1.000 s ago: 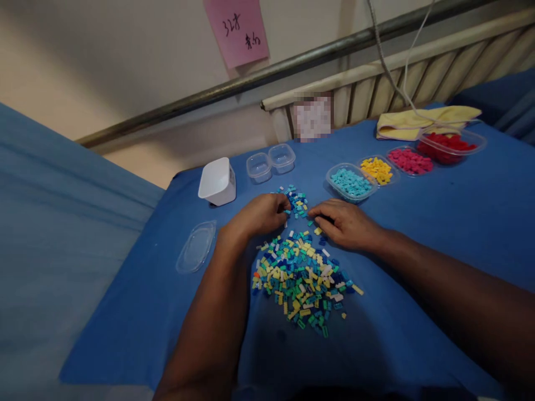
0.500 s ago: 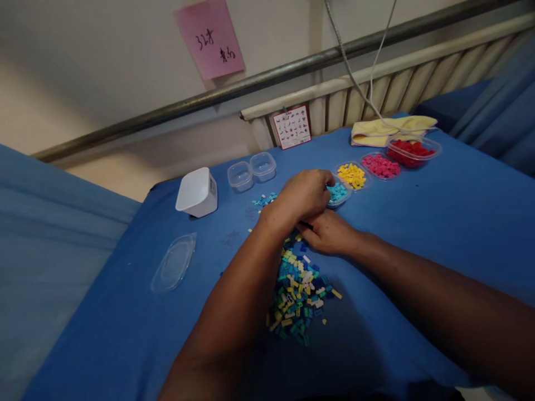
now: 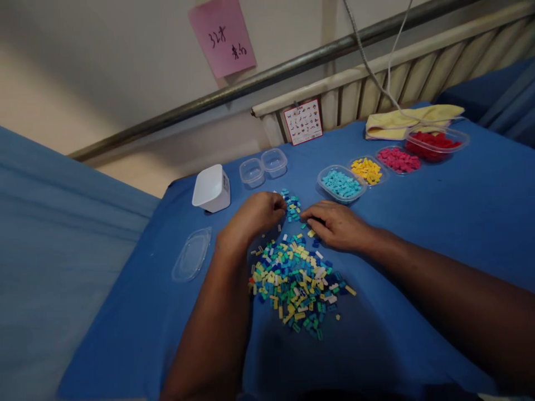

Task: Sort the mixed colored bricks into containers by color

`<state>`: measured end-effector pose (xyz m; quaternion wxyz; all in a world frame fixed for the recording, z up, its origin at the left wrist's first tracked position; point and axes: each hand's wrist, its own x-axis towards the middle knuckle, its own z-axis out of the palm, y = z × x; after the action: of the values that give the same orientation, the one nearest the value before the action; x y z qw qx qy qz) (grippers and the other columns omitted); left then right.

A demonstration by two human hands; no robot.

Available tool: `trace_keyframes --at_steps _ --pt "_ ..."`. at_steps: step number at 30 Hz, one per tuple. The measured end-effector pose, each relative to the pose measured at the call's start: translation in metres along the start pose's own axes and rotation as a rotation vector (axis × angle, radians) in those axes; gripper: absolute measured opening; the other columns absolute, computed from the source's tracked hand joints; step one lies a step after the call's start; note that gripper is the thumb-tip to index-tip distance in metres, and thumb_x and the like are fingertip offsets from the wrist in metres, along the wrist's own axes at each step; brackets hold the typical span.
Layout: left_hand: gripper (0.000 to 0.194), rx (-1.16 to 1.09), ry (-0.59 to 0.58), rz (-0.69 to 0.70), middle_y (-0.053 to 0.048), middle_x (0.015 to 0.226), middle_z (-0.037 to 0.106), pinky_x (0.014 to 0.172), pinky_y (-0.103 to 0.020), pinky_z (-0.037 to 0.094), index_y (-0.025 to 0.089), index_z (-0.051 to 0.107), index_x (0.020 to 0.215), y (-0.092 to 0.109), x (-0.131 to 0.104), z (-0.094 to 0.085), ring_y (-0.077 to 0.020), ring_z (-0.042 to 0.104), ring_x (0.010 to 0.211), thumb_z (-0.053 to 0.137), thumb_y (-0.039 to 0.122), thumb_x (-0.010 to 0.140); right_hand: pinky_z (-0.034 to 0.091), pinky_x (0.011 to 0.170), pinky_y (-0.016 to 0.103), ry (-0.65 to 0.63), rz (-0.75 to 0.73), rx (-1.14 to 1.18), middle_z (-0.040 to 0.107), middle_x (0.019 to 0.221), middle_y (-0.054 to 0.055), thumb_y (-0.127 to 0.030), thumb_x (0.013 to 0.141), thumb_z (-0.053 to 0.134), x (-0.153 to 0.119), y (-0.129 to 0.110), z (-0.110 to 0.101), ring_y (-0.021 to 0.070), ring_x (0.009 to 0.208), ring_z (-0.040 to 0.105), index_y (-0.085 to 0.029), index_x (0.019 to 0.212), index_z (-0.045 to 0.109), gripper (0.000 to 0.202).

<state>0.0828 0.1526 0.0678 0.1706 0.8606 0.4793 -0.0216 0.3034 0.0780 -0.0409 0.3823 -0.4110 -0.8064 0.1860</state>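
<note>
A large pile of mixed yellow, green, blue and white bricks [image 3: 298,278] lies on the blue cloth. Beyond it is a smaller group of mostly light-blue bricks [image 3: 291,205]. My left hand [image 3: 264,211] is at the left side of this group, fingers curled together; whatever they pinch is too small to name. On its right side, my right hand [image 3: 334,223] rests low, thumb and forefinger apart, with nothing seen between them. Behind my right hand stands a clear tub of light-blue bricks [image 3: 341,184], beside tubs of yellow bricks [image 3: 366,171], pink bricks [image 3: 398,160] and red bricks [image 3: 432,143].
Two clear empty tubs [image 3: 263,169] and a white container [image 3: 211,189] stand at the back left. A clear lid [image 3: 192,255] lies in front of them. A yellow cloth [image 3: 412,121] is at the back right. A picture card [image 3: 304,122] leans near the radiator [image 3: 376,78].
My left hand has moved from the light-blue tub back left to the small group of bricks, uncovering the tub. My right hand's fingers now show beside that group. The view has shifted slightly.
</note>
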Motion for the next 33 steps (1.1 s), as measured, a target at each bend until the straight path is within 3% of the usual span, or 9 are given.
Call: trace_keyframes --at_steps 7,11,16,21,24,27,30,33 --pt "0.013 0.161 -0.061 0.050 -0.008 0.098 0.080 0.071 -0.032 0.044 0.021 0.080 0.099 0.006 0.002 0.026 -0.0248 0.070 0.087 0.071 0.026 0.091 0.059 0.097 0.048 0.006 0.007 -0.001 0.082 0.116 0.010 -0.019 0.103 0.059 0.000 -0.004 -0.002 0.0293 0.107 0.076 -0.023 0.120 0.076 0.024" --pt "0.014 0.140 -0.046 0.077 -0.006 0.093 0.079 0.069 -0.032 0.042 0.021 0.077 0.099 0.004 0.000 0.023 -0.0224 0.067 0.080 0.068 0.019 0.088 0.059 0.098 0.048 0.000 0.003 -0.010 0.082 0.116 0.011 -0.019 0.103 0.059 -0.001 -0.003 -0.002 0.0301 0.108 0.075 -0.022 0.121 0.076 0.026" --pt "0.021 -0.125 0.093 0.112 -0.003 0.094 0.078 0.071 -0.029 0.047 0.020 0.076 0.103 0.004 -0.002 0.014 -0.0185 0.067 0.080 0.064 0.015 0.087 0.056 0.098 0.046 -0.005 0.000 -0.031 0.081 0.116 0.010 -0.019 0.103 0.058 -0.001 -0.002 -0.002 0.0288 0.107 0.074 -0.022 0.120 0.076 0.024" --pt "0.025 -0.344 0.199 0.255 -0.003 0.097 0.079 0.076 -0.029 0.054 0.018 0.078 0.107 0.036 0.015 0.011 -0.0178 0.071 0.085 0.062 0.013 0.088 0.054 0.090 0.041 -0.015 0.000 -0.058 0.079 0.101 0.010 -0.020 0.103 0.058 0.001 0.000 -0.001 0.0272 0.097 0.070 -0.019 0.111 0.075 0.019" --pt "0.032 -0.325 0.232 0.350 -0.004 0.105 0.081 0.086 -0.031 0.057 0.018 0.079 0.110 0.064 0.036 0.017 -0.0195 0.073 0.094 0.060 0.009 0.087 0.053 0.086 0.041 -0.013 0.019 -0.113 0.079 0.098 0.012 -0.023 0.103 0.056 0.001 0.002 0.000 0.0285 0.094 0.070 -0.018 0.103 0.075 0.019" --pt "0.036 -0.301 0.244 0.420 -0.006 0.114 0.082 0.095 -0.034 0.059 0.018 0.079 0.119 0.082 0.056 0.021 -0.0211 0.075 0.101 0.059 0.009 0.091 0.054 0.087 0.043 -0.005 0.018 -0.111 0.081 0.103 0.013 -0.023 0.103 0.055 0.002 0.002 0.000 0.0298 0.096 0.071 -0.017 0.107 0.077 0.023" --pt "0.036 -0.318 0.312 0.415 -0.009 0.125 0.081 0.103 -0.036 0.058 0.017 0.077 0.129 0.074 0.064 0.019 -0.0226 0.075 0.112 0.059 0.015 0.098 0.055 0.093 0.043 -0.003 0.017 -0.045 0.081 0.109 0.012 -0.021 0.103 0.056 0.002 0.000 -0.001 0.0293 0.103 0.073 -0.017 0.113 0.078 0.024" --pt "0.034 -0.232 0.376 0.323 -0.011 0.129 0.080 0.111 -0.040 0.057 0.017 0.078 0.129 0.041 0.056 0.015 -0.0259 0.074 0.121 0.057 0.019 0.102 0.055 0.099 0.043 -0.007 0.017 -0.008 0.081 0.114 0.011 -0.020 0.103 0.057 0.002 -0.002 -0.002 0.0283 0.107 0.073 -0.018 0.120 0.077 0.026"
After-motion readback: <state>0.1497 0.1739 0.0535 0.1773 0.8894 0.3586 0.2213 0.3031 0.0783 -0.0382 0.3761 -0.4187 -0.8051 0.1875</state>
